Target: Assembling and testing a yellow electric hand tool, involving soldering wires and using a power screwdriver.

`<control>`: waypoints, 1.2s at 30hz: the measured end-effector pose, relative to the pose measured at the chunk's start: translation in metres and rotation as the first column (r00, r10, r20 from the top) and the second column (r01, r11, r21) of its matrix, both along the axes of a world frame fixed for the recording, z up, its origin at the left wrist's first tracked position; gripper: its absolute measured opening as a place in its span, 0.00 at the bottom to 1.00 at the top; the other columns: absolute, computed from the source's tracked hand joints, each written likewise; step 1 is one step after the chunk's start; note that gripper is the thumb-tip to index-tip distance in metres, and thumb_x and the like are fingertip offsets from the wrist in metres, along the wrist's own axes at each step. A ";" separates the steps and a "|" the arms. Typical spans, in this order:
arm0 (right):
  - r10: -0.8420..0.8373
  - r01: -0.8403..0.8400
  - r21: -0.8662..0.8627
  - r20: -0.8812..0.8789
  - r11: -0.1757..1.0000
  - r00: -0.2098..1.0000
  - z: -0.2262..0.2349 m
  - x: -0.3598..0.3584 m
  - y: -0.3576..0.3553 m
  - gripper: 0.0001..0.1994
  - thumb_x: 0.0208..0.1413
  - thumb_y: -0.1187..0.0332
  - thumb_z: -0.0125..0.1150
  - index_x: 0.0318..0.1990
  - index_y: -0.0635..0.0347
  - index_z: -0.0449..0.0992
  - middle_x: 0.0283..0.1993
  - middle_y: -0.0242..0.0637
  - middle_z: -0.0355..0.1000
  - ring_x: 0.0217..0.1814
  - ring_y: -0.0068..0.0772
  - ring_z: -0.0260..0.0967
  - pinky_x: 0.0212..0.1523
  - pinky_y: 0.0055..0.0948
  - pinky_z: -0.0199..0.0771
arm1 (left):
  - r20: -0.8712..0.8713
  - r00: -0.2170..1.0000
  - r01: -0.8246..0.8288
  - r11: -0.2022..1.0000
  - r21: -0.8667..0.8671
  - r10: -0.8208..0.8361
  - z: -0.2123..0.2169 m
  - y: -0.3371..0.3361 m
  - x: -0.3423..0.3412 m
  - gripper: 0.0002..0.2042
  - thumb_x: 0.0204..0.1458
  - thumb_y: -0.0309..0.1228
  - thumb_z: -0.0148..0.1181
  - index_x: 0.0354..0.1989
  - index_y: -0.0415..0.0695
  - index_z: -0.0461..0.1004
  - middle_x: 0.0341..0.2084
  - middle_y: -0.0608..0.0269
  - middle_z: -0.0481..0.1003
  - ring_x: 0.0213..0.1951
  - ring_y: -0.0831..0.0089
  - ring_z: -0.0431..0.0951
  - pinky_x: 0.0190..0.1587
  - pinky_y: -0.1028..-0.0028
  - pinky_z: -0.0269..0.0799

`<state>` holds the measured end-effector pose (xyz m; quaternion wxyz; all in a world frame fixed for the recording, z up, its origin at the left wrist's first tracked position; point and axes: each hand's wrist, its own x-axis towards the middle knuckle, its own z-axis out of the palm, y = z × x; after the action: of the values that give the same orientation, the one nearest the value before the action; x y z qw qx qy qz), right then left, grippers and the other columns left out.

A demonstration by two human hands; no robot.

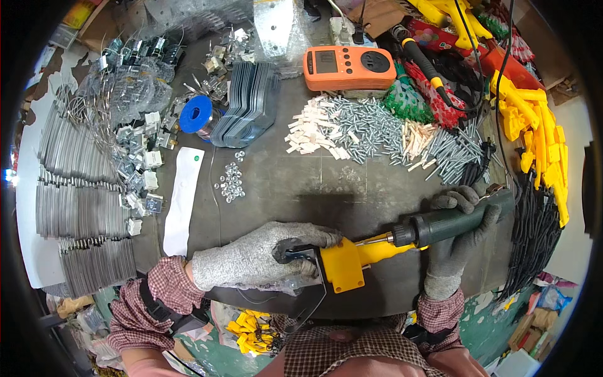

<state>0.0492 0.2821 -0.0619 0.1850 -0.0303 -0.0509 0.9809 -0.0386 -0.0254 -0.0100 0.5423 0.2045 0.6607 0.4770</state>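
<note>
My left hand (257, 254), in a grey knit glove, is closed round a yellow plastic housing (342, 271) with a handle, near the front of the table. A thin dark wire or metal edge hangs beside the housing below my fingers. My right hand (458, 251), gloved too, grips a dark green electric screwdriver (449, 225) lying almost level. Its bit points left and reaches the housing's upper right edge, passing over the yellow handle. Whether the tip sits in a screw is too small to tell.
Small nuts (231, 182) lie beyond my left hand, near a white paper strip (181, 207). Screws (361, 129) are heaped below an orange meter (348, 68). Bent metal plates (248, 103) and a blue spool (196, 113) stand further back. Yellow parts (546, 151) and black cords (534, 251) line the right.
</note>
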 end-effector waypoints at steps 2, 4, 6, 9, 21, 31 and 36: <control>0.009 -0.008 -0.059 0.014 0.998 1.000 -0.002 0.000 0.000 0.16 0.62 0.57 0.67 0.50 0.50 0.69 0.39 0.25 0.64 0.42 0.21 0.66 0.56 0.40 0.67 | 0.075 0.997 -0.033 0.995 0.095 0.026 -0.012 -0.002 -0.001 0.28 0.58 0.35 0.68 0.65 0.36 0.69 0.63 0.51 0.71 0.60 0.65 0.75 0.62 0.67 0.71; 0.023 -0.024 -0.055 -0.025 0.998 0.999 -0.001 -0.002 -0.002 0.16 0.62 0.57 0.67 0.51 0.50 0.69 0.39 0.25 0.64 0.41 0.22 0.65 0.56 0.40 0.67 | 0.098 0.994 -0.051 0.995 0.090 0.042 -0.010 -0.003 -0.002 0.28 0.57 0.34 0.68 0.64 0.37 0.70 0.63 0.51 0.71 0.60 0.64 0.75 0.63 0.67 0.71; 0.015 -0.015 -0.030 -0.024 0.999 1.000 0.002 -0.001 -0.005 0.16 0.62 0.57 0.66 0.51 0.50 0.69 0.38 0.25 0.64 0.41 0.22 0.65 0.56 0.40 0.67 | 0.120 0.991 -0.068 0.994 0.086 0.058 -0.012 -0.003 -0.006 0.27 0.57 0.32 0.69 0.64 0.37 0.71 0.63 0.51 0.71 0.60 0.63 0.75 0.63 0.66 0.71; -0.006 0.006 -0.003 -0.006 1.000 1.000 0.007 -0.001 -0.007 0.16 0.63 0.57 0.66 0.51 0.50 0.69 0.37 0.25 0.63 0.40 0.22 0.65 0.56 0.40 0.67 | -0.154 0.986 0.086 0.978 0.188 -0.057 -0.024 -0.008 -0.008 0.25 0.56 0.29 0.69 0.62 0.39 0.72 0.63 0.50 0.72 0.61 0.60 0.75 0.64 0.64 0.71; -0.012 0.009 0.177 0.014 0.984 1.000 0.002 0.000 0.002 0.23 0.65 0.57 0.62 0.63 0.50 0.65 0.56 0.38 0.72 0.48 0.27 0.73 0.59 0.42 0.72 | -0.731 0.605 0.168 0.948 -0.271 -0.316 0.035 0.010 0.056 0.50 0.51 0.61 0.65 0.71 0.35 0.53 0.64 0.42 0.63 0.64 0.44 0.65 0.68 0.50 0.59; 0.022 -0.020 0.072 -0.021 0.997 1.000 0.003 0.000 -0.002 0.16 0.64 0.58 0.65 0.52 0.51 0.68 0.41 0.28 0.68 0.44 0.25 0.70 0.65 0.44 0.64 | -0.870 0.488 -0.109 0.984 -0.144 -0.073 0.009 0.019 0.065 0.38 0.46 0.50 0.72 0.61 0.37 0.68 0.52 0.44 0.72 0.54 0.46 0.73 0.58 0.53 0.70; 0.044 -0.041 0.051 -0.053 0.998 0.998 0.001 -0.001 -0.006 0.16 0.63 0.58 0.66 0.51 0.51 0.68 0.40 0.28 0.68 0.44 0.25 0.70 0.66 0.44 0.64 | -0.872 0.483 -0.115 0.982 -0.149 -0.076 0.012 0.018 0.066 0.38 0.46 0.50 0.72 0.61 0.37 0.68 0.52 0.45 0.73 0.54 0.46 0.74 0.58 0.52 0.70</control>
<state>0.0478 0.2759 -0.0605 0.1662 0.0019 -0.0712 0.9835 0.0278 -0.0078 0.0024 0.1423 0.3592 0.8883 0.2483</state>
